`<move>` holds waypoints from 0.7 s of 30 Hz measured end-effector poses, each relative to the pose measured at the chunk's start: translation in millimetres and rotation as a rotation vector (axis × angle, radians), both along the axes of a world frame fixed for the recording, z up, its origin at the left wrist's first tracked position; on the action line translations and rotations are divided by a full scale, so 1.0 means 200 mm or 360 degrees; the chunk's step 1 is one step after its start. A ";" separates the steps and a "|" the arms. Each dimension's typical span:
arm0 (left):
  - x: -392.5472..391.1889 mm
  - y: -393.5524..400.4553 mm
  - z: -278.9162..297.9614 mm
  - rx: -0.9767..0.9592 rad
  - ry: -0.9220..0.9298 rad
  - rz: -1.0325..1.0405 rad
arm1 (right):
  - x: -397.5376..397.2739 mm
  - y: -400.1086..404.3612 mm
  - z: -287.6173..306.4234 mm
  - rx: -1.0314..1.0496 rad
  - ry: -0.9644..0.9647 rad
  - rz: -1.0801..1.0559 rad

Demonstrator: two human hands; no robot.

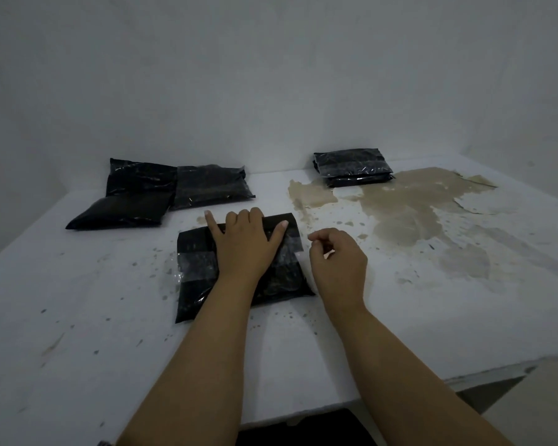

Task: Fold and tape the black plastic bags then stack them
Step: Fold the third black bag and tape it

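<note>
A folded black plastic bag (197, 284) lies on the white table (78, 300) in front of me, with a strip of clear tape (197, 263) across it. My left hand (245, 243) presses flat on the bag's folded top, fingers spread. My right hand (337, 257) hovers just right of the bag, fingers curled with the thumb and forefinger pinched; I see nothing in them. A stack of taped black bags (353, 167) sits at the back right. Three loose black bags (142, 194) lie at the back left, partly overlapping.
Walls close the table in at the back and on the left. A large patch of worn, brownish surface (416, 210) spreads over the right half of the table. The table's near edge and right corner (464, 378) are in view.
</note>
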State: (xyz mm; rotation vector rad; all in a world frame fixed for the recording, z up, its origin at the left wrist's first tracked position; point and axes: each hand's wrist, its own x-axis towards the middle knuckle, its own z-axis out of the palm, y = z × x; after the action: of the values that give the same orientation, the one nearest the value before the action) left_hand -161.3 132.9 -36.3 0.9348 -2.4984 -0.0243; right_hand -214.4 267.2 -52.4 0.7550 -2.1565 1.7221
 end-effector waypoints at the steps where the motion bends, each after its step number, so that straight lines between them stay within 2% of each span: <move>1: 0.00 0.00 0.00 -0.0014 0.0010 0.0008 | 0.01 0.00 0.00 0.0019 0.0038 0.0032; 4: 0.00 0.00 0.00 -0.0029 0.0040 0.0019 | 0.01 -0.01 0.00 0.0099 0.0055 0.0119; 12: 0.00 0.00 0.00 -0.0090 0.0169 0.0014 | 0.01 -0.02 -0.01 0.0167 -0.0136 0.0173; 21: -0.02 -0.01 0.01 -0.0167 0.0302 0.0037 | -0.01 -0.02 0.00 0.0226 -0.0332 0.0511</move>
State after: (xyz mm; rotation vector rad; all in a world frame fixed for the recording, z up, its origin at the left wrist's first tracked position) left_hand -164.9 131.2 -34.7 0.8755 -2.2917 0.0243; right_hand -215.7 263.2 -53.3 1.0511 -2.4264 1.8884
